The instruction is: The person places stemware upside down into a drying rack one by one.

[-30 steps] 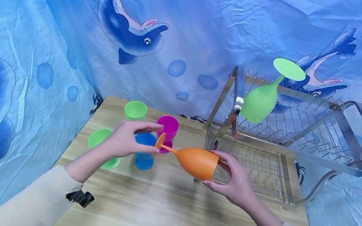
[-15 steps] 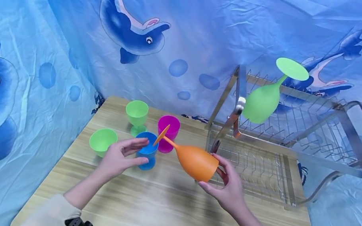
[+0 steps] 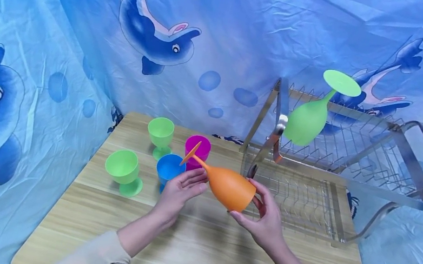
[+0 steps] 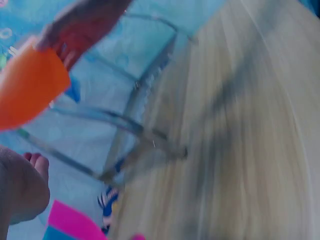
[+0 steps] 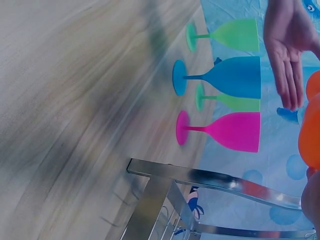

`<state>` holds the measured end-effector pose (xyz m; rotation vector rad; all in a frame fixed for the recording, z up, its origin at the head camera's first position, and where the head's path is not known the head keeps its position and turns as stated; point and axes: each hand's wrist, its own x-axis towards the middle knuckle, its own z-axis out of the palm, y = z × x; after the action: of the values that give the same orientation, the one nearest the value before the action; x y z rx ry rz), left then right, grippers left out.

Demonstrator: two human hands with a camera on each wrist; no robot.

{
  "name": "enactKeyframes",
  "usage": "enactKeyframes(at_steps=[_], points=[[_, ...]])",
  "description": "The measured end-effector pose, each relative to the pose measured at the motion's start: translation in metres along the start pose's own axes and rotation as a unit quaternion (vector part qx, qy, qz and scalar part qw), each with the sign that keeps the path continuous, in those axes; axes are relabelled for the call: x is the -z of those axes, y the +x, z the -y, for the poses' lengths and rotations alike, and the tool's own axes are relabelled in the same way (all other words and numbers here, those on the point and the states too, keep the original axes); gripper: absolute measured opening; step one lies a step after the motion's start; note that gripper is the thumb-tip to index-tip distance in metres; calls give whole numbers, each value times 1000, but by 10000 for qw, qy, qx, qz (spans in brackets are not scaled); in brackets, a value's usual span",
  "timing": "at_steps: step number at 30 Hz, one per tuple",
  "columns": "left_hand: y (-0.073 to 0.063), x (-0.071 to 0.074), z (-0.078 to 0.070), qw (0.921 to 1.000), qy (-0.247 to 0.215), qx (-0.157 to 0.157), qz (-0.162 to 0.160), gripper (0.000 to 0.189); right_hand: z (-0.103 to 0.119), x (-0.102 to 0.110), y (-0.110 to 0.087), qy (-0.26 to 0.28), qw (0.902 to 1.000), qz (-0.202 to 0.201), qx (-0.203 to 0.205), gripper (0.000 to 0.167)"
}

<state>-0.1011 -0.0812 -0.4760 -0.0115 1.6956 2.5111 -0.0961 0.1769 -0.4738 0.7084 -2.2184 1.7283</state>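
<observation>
My right hand [image 3: 269, 222] grips an orange wine goblet [image 3: 228, 189] around its bowl near the rim. The goblet is held tilted over the table, rim to the right, its stem and round foot pointing up and left. My left hand [image 3: 179, 195] hovers by the stem and lower bowl; in the right wrist view this left hand [image 5: 287, 55] has extended fingers and holds nothing. Behind it stand a blue goblet [image 3: 170, 167], partly hidden by the hand, and a magenta goblet [image 3: 202, 149], overlapped by the orange foot. Two green goblets, one behind [image 3: 161, 130] and one nearer [image 3: 122, 166], stand upright at left.
A two-tier metal dish rack [image 3: 372, 184] occupies the right side of the wooden table [image 3: 189, 260]. On its upper tier, a green goblet [image 3: 309, 121] leans upside down at the left end. A blue dolphin-print curtain [image 3: 236, 37] surrounds the table's back and sides.
My left hand lets go of the orange goblet's foot, drops back, then moves right toward its bowl. My right hand keeps its grip, and the goblet's foot end tips slightly upward.
</observation>
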Motion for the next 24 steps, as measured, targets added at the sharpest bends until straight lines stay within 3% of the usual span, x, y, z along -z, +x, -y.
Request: enactKeyframes(at_steps=[7, 17, 24], points=[[4, -23, -9, 9990, 410, 152, -109, 65, 0, -3, -1, -4, 9999, -32, 118, 92], [9, -26, -13, 9982, 544, 204, -165, 56, -1, -5, -2, 92, 9998, -30, 159, 92], [14, -32, -10, 9994, 267, 155, -125, 54, -3, -5, -4, 134, 9998, -107, 84, 91]])
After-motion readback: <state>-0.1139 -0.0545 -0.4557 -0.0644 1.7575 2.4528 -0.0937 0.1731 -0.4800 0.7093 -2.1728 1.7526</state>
